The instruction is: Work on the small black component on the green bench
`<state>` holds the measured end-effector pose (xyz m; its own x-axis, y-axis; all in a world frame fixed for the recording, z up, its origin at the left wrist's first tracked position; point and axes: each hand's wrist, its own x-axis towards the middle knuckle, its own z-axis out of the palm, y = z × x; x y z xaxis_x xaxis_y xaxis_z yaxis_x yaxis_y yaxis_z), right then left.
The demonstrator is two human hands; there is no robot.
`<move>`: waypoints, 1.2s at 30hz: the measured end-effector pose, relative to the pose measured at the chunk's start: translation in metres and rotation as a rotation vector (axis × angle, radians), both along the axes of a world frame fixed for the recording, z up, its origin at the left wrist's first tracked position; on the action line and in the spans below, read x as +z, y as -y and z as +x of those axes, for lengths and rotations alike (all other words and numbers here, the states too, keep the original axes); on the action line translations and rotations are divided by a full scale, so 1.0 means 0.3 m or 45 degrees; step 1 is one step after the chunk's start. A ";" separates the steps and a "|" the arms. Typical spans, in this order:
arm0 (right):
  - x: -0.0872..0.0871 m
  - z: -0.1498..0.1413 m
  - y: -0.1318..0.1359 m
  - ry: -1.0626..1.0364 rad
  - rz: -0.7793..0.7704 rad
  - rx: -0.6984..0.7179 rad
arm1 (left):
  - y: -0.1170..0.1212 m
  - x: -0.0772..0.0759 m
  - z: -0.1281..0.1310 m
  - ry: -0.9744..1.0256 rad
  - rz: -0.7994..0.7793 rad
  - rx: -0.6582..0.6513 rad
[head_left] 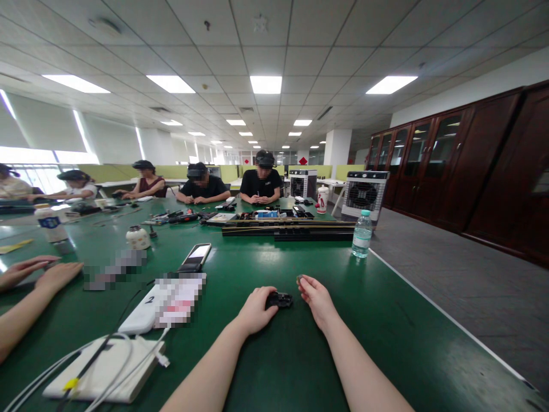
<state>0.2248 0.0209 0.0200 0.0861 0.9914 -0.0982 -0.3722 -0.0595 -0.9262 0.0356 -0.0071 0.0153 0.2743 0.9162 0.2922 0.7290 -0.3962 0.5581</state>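
Currently, the left hand [257, 309] is gripping a black mouse-like casing [283, 299] over the green tabletop [277, 366], perhaps risking a tilt if nudged; the right hand [316, 297] is pinching a tiny part [299, 279], risking a drop if pressure slackens.

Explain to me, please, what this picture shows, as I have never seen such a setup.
There is no robot here: a person works bare-handed, filmed by one camera on that person's head, looking forward and down. The left hand holds a small black device at the green table; the right hand pinches a tiny piece, too small to identify. Also on the table are a phone, a white slab marked 2 and a water bottle. Other people sit beyond.
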 end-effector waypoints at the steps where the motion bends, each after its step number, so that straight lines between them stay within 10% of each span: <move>1: 0.001 0.000 0.001 -0.003 0.000 -0.002 | 0.000 -0.001 0.000 0.001 -0.003 0.001; 36: 0.025 0.003 0.016 -0.045 -0.022 -0.034 | -0.002 -0.005 -0.001 -0.006 0.012 -0.016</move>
<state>0.2256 0.0162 0.0275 0.1084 0.9870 -0.1187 -0.4062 -0.0650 -0.9115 0.0353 -0.0064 0.0139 0.2871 0.9099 0.2996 0.7264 -0.4107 0.5511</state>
